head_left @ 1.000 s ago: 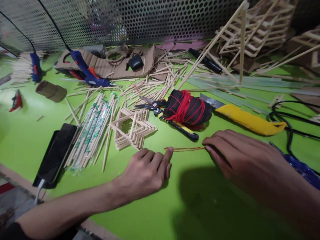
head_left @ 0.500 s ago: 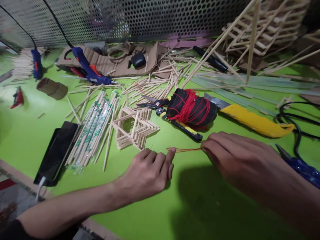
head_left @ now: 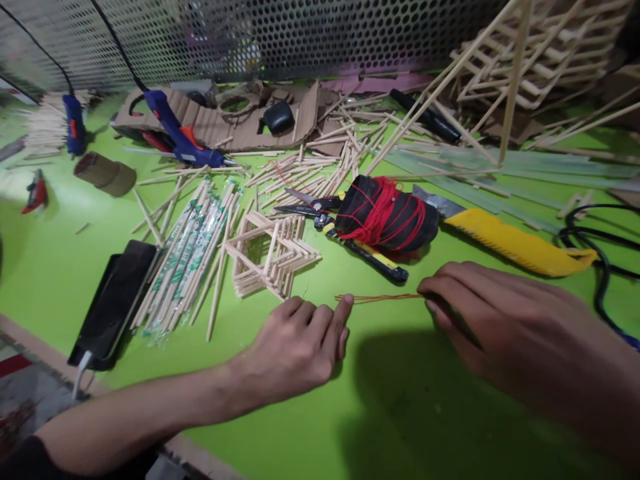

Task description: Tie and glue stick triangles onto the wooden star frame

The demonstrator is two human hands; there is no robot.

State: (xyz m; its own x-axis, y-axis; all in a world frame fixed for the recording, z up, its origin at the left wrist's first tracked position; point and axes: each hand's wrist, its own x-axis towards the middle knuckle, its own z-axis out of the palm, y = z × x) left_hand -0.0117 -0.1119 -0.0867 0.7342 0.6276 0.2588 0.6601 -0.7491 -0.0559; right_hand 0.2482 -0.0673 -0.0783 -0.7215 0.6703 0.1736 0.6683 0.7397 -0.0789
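Note:
Thin red thread (head_left: 385, 297) in a few strands stretches between my two hands just over the green tabletop. My left hand (head_left: 303, 343) is closed, its index fingertip pressing the strands near their left end. Thumb and fingers of my right hand (head_left: 505, 320) pinch the other end. Behind the thread lies a black spool (head_left: 429, 217) wound with red thread. Scissors (head_left: 310, 203) poke out to its left, beside a yellow-and-black cutter (head_left: 385, 261). Just beyond my left hand sits a star-shaped stack of wooden sticks (head_left: 273, 257).
To the left are plastic-wrapped chopsticks (head_left: 183, 267) and a black phone (head_left: 115, 300) with a white cable. Blue glue guns (head_left: 175, 133) and cardboard (head_left: 230, 123) stand behind. A yellow-handled saw (head_left: 520, 241) and a black cable (head_left: 603, 280) lie at right, below a stick frame (head_left: 543, 60).
My right hand has moved a little to the right, and the stretch of thread between the hands is longer. My left hand stays in place.

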